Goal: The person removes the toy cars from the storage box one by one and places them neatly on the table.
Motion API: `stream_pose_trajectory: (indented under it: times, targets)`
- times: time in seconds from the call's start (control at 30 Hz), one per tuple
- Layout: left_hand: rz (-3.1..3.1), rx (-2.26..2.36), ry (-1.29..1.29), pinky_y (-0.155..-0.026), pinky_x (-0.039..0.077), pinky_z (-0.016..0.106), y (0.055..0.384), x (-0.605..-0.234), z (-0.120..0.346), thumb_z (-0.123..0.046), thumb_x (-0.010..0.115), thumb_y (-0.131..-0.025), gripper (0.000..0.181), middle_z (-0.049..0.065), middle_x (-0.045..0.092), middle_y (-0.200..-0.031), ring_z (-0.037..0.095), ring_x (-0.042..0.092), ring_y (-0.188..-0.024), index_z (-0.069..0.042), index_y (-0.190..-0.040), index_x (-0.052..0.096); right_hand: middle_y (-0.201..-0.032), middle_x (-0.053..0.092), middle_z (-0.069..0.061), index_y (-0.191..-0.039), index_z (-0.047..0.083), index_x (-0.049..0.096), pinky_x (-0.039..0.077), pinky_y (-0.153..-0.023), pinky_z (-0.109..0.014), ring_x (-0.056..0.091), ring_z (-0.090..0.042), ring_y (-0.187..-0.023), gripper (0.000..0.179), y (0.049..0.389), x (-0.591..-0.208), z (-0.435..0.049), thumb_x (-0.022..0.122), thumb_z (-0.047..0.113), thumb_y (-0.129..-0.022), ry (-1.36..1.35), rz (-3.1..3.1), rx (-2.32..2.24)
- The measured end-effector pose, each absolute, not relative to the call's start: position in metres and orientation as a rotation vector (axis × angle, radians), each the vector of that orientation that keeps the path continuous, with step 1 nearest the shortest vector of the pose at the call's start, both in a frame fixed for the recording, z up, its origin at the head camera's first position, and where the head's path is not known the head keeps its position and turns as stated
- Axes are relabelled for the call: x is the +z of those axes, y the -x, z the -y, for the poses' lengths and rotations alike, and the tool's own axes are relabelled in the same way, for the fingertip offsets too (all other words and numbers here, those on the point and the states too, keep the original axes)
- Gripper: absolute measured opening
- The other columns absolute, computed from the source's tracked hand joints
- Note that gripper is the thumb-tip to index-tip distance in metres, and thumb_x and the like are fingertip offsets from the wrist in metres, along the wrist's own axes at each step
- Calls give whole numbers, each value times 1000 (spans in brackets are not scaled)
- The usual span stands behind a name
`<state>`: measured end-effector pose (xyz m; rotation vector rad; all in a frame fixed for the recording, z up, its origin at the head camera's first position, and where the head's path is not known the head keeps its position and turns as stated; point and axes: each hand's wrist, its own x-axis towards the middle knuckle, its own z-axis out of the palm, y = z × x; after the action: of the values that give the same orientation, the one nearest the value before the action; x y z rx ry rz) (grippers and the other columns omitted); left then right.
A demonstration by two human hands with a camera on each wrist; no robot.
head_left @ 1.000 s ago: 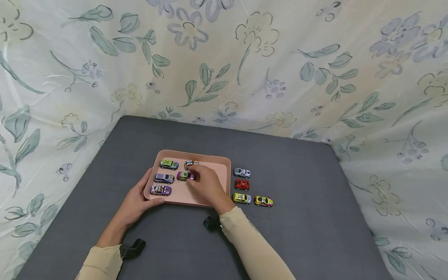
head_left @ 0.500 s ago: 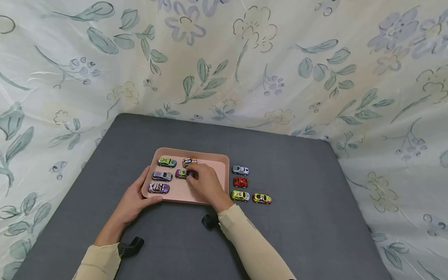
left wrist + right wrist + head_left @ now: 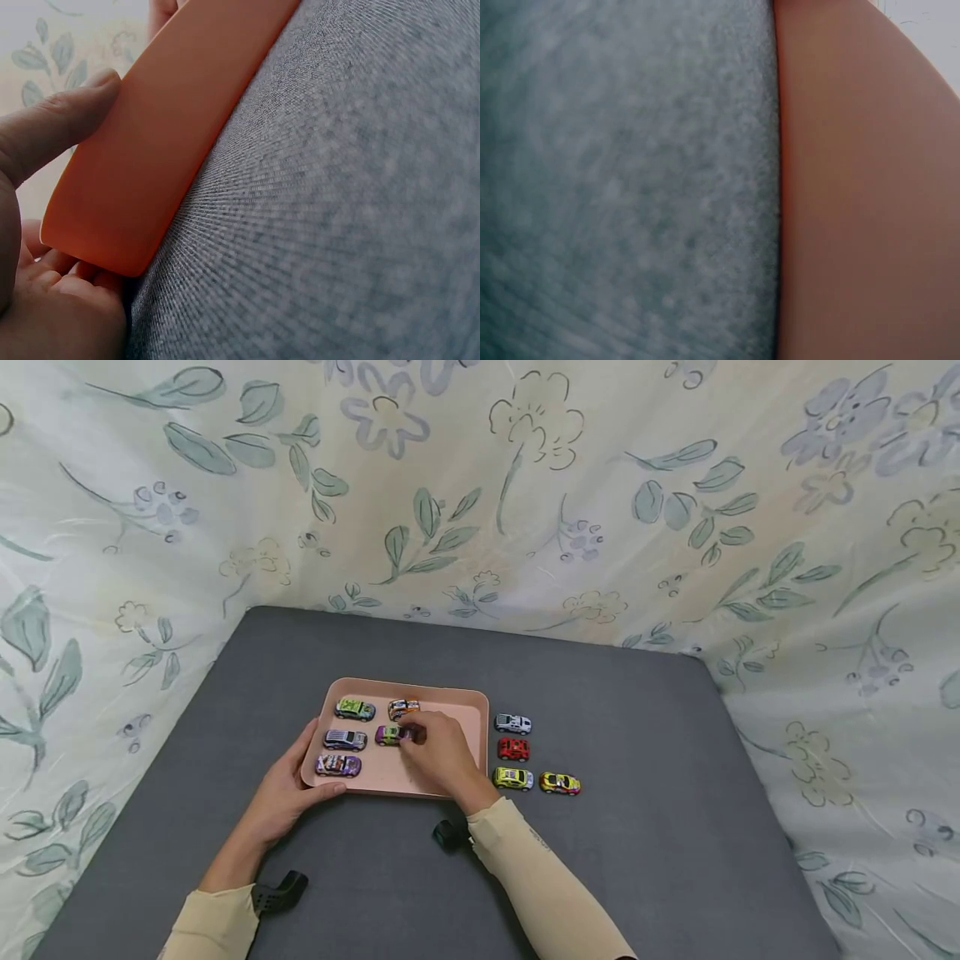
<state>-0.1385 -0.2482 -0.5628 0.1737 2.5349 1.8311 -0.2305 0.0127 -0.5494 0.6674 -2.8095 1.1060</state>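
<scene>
My left hand grips the near-left corner of a shallow pink tray, thumb along the front side and fingers around the left side. Close up in the left wrist view, the thumb presses on the upper rim of the tray wall. Over the tray's middle, my right hand pinches a purple and green toy car at its right end; the fingers hide that end. Just behind it sits an orange and white toy car, partly covered by the hand.
Down the tray's left side stand a green toy car, a silver one and a purple one. Right of the tray, on the grey table, are white, red and two yellow cars. Floral cloth hangs behind.
</scene>
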Motion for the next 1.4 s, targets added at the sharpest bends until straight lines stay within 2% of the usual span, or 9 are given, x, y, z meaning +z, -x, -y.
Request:
stream_pose_trajectory:
  times: [0.27, 0.67, 0.97, 1.4]
  targets:
    - [-2507, 1855, -180, -103, 35, 5, 139, -562, 248, -9, 90, -92, 116, 25, 27, -174, 45, 34, -155, -6, -175, 9, -118, 76, 2, -120, 16, 83, 54, -96, -34, 66, -13, -107, 23, 229, -544, -13, 81, 13, -97, -646, 2761, 1127]
    - [-2522, 1845, -175, -102, 35, 5, 139, -562, 246, -10, 90, -92, 114, 24, 29, -173, 45, 36, -154, -8, -175, 12, -113, 76, 1, -119, 15, 83, 54, -85, -30, 64, -12, -96, 25, 228, -544, -21, 81, 9, -95, -589, 2688, 1218]
    - [-2514, 1844, -163, -102, 34, 5, 139, -561, 247, -10, 90, -91, 116, 25, 29, -174, 45, 35, -155, -7, -175, 11, -114, 77, -2, -116, 12, 83, 57, -86, -33, 70, -15, -99, 23, 223, -532, -29, 81, 8, -94, -592, 2662, 1188]
    - [-2550, 1821, -171, -102, 34, 5, 138, -561, 249, -11, 91, -91, 116, 24, 32, -172, 44, 38, -153, -7, -175, 12, -106, 78, -2, -113, 6, 82, 58, -89, -42, 67, -17, -96, 22, 216, -513, -42, 82, 1, -92, -682, 2578, 1241]
